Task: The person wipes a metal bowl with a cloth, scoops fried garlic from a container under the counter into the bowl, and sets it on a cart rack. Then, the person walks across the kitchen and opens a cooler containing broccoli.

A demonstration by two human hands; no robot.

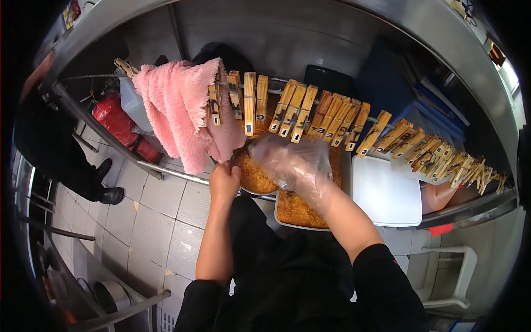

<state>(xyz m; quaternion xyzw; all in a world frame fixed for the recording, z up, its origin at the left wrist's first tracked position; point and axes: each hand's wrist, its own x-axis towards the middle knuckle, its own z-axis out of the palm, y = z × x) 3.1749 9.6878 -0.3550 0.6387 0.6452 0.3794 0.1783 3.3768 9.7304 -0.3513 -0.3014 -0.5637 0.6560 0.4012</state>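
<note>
1 hand, the left point(222, 181), is clenched on the left rim of the round pan point(260, 196). The right hand point(287, 166), gloved in clear plastic (fingers blurred, grip unclear), is above the pan, near the tray point(301, 226). Beyond, 1 row of clothespins point(305, 110) limits overhead room.

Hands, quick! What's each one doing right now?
Left hand: closed, holding the edge of the round pan.
Right hand: in clear plastic, above the orange food; can't tell if its fingers are open or closed.
</note>
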